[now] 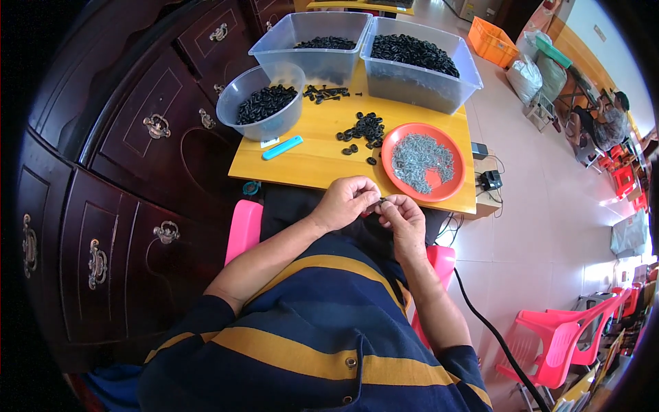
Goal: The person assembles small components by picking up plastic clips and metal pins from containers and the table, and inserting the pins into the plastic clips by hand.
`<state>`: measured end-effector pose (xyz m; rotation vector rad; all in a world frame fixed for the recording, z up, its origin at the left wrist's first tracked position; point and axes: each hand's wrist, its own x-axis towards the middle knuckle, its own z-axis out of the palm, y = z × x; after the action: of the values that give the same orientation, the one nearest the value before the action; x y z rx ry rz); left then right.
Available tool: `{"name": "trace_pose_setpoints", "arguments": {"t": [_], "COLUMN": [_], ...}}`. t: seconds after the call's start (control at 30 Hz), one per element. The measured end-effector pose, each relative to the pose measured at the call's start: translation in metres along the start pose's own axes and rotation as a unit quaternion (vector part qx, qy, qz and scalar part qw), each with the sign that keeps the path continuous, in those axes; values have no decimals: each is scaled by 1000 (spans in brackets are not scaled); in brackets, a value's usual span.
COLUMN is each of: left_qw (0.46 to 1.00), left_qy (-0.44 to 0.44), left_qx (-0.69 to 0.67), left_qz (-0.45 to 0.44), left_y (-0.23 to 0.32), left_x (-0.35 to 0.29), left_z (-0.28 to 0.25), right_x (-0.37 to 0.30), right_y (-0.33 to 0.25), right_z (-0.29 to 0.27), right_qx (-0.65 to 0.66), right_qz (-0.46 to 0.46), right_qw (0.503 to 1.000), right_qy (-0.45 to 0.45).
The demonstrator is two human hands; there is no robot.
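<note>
A small black part (382, 201) sits between the fingertips of both hands, just off the near edge of the surface (319, 168) and above the person's lap; fingers cover most of it, so its exact shape cannot be told. The left hand (349, 201) is narrow, thumb and forefinger pinched at the part, and the right hand (405, 221) pinches it from the other side, its remaining fingers curled. Just beyond the right hand, an orange-red plate (434, 180) holds a spread of silvery screws (414, 156), with part of its floor bare. Left of the plate lies a loose heap of black rings (367, 128), a few strayed toward the near edge. Farther left, a blue stick (282, 148) rests at a slant beside a round clear tub (292, 115) of black pieces. Behind the tub are scattered black pegs (327, 93), near two clear bins standing side by side: the left bin (333, 69) partly filled with black pieces, the right bin (412, 90) fuller. A dark wooden cabinet (147, 185) runs along the left. On the right, past the tiled floor (511, 226), are an orange crate (492, 42), pink chairs (552, 336) and a seated person (607, 125).
</note>
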<state>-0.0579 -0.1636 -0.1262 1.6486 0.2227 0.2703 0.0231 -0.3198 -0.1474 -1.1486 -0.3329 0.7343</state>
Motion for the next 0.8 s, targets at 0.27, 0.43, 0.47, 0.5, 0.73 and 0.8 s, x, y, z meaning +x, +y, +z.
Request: {"name": "trace_pose_setpoints", "arguments": {"t": [0.27,0.43,0.47,0.5,0.73,0.8], "left_qw": [1000,999,999,999,998,998], "left_qy": [-9,-12,-12,-12,-11,-8], "left_qx": [23,33,33,32,54,55], "left_qz": [0,5,6,4,-2,0], "left_y": [-4,-9,-8,-8,-10,-7], "left_x": [1,1,1,1,1,2], "left_z": [0,3,3,4,3,0], "right_x": [0,1,1,0,0,2], "right_y": [1,7,7,8,10,9], "right_z": [-1,-4,-4,-5,-4,-2], "right_qx": [-13,-15,-15,-16,-60,-52], "right_qz": [3,-3,-3,-9,-35,-30], "right_qw": [1000,1000,1000,1000,998,998], "right_qy": [4,11,11,11,10,11]}}
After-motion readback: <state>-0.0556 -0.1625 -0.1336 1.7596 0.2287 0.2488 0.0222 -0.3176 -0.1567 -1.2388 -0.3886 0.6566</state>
